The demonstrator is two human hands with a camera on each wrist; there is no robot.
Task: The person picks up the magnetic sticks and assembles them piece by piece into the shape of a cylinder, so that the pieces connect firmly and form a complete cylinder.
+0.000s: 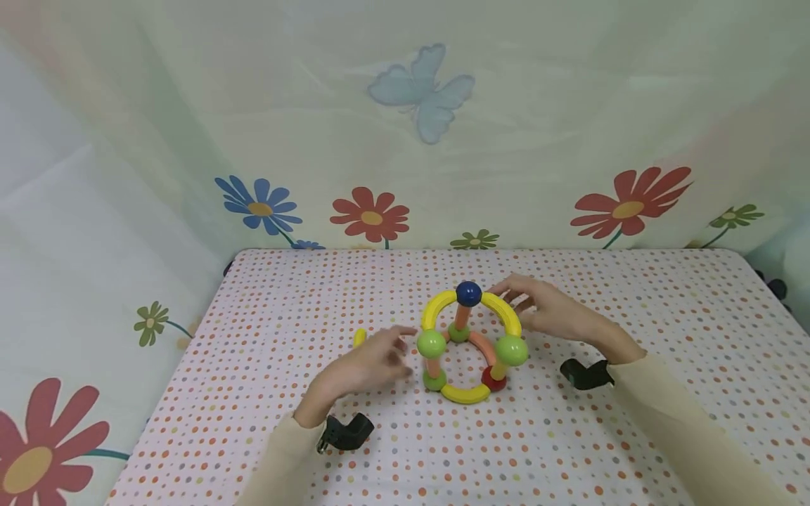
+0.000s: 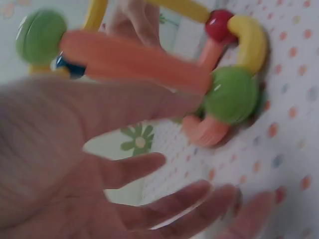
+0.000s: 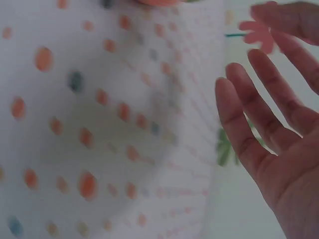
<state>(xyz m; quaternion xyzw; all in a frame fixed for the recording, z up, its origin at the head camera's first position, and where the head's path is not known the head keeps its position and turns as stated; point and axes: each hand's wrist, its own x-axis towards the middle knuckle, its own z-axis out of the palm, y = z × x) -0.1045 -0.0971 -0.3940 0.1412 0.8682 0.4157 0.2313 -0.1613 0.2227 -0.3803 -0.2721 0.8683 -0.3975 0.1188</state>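
A frame of toy balls and rods stands upright on the table, its upper and lower curves joined by uprights. On top are a dark blue ball, two light green balls and yellow curved rods. Below, a red ball and green balls join yellow and orange curves. My left hand is at the frame's left side, fingers spread; in the left wrist view its thumb overlaps an orange upright rod. Behind the frame's right side, my right hand hovers with loosely bent fingers and holds nothing.
A yellow piece lies behind my left hand, partly hidden by it. The table has a dotted cover. A flowered cloth hangs along the back and left side. Each wrist carries a small black camera.
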